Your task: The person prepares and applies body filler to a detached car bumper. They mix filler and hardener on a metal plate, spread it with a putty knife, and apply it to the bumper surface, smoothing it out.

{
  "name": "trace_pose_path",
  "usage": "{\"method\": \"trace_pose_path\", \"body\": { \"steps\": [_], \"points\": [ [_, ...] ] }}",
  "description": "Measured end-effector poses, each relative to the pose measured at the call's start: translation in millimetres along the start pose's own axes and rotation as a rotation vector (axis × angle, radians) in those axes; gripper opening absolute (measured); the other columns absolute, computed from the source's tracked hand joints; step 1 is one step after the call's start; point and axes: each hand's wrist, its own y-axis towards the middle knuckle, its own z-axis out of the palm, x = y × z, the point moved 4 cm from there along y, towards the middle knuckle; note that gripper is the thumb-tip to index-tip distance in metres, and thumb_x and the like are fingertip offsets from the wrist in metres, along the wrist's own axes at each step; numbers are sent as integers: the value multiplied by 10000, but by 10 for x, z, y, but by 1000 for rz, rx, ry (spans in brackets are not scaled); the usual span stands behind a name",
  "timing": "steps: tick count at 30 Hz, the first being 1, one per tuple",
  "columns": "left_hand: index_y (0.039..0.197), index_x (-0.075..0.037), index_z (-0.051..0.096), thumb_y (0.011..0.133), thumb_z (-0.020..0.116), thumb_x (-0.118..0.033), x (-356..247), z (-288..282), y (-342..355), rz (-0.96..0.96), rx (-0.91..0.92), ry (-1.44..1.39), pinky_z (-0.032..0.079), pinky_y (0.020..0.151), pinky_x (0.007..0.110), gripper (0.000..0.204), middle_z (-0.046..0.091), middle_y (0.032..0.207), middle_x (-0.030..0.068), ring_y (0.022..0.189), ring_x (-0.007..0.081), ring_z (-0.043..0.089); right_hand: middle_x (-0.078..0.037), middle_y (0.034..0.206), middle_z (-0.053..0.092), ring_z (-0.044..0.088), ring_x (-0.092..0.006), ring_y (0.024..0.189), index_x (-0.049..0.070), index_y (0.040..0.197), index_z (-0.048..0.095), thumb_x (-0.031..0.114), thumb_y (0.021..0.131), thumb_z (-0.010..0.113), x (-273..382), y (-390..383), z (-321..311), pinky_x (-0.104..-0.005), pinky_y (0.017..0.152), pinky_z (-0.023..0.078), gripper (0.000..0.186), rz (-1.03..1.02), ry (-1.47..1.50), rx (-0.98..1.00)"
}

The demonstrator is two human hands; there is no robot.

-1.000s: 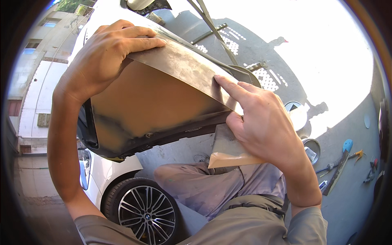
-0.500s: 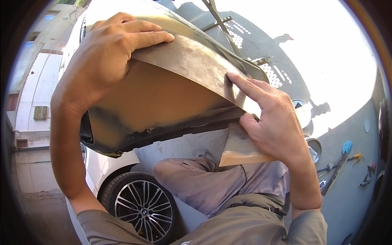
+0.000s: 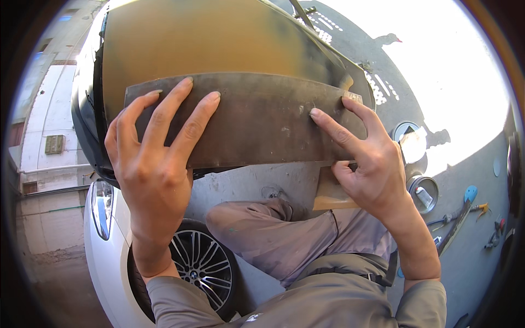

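A wide, dark, slightly curved spreader sheet (image 3: 254, 123) lies against the lower part of a panel coated in smooth tan-brown filler (image 3: 191, 38). My left hand (image 3: 156, 142) grips the sheet's left part, its fingers spread across the front face and its thumb hidden. At the right end my right hand (image 3: 372, 158) presses two fingertips on the sheet. Under that hand, a smaller putty spreader (image 3: 325, 183) carries tan putty (image 3: 331, 202) along its lower edge. It seems held by the right hand, though its upper part is hidden.
A white car's front wing and wheel (image 3: 199, 273) stand at lower left, near my bent leg (image 3: 262, 235). Two round cans (image 3: 424, 205) and several tools, among them a blue-ended strip (image 3: 458, 227), lie on the grey floor to the right. A stand bar (image 3: 303, 13) rises behind the panel.
The sheet has come down from the panel's upper area and now faces me more squarely. My left hand moved down and right, its fingers spread, and more of the filler surface shows above.
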Motion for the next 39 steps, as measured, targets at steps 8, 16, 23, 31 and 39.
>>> {"method": "trace_pose_path", "body": {
  "steps": [8,16,23,31,39],
  "points": [
    [1279,-201,828,798,679,115,-299,357,-624,-160,-116,-100,497,1095,455,595,725,1407,51,1265,350,596,-204,1481,583,686,-153,706,383,1426,724,56,781,771,-89,-256,219,-285,453,523,725,-68,-136,16],
    [1266,-280,831,748,688,77,-471,628,-1026,-208,-151,-160,416,1111,523,645,688,1457,37,1273,331,566,-232,1493,576,666,-130,677,356,1409,743,79,823,751,-121,-457,362,-272,432,504,649,-128,-176,38],
    [1246,-285,839,796,682,49,-548,230,-946,-192,21,-133,409,1119,511,582,709,1425,13,1255,313,597,-279,1503,559,636,-122,535,346,1454,710,43,808,725,55,-587,130,-295,442,527,714,-117,-158,133],
    [1344,-204,783,755,587,143,184,-386,481,167,-7,-14,425,1152,467,711,698,1405,37,1320,320,591,-342,1368,637,757,-404,829,185,1467,689,-32,741,638,206,29,-487,-426,725,632,760,48,72,-17],
    [1354,-209,778,937,700,-155,551,-185,1508,452,83,-164,442,1186,414,428,728,1380,41,1288,281,620,-233,1123,761,737,-419,882,39,1452,662,67,829,622,146,495,-573,-449,929,571,624,112,129,80]
  ]
}}
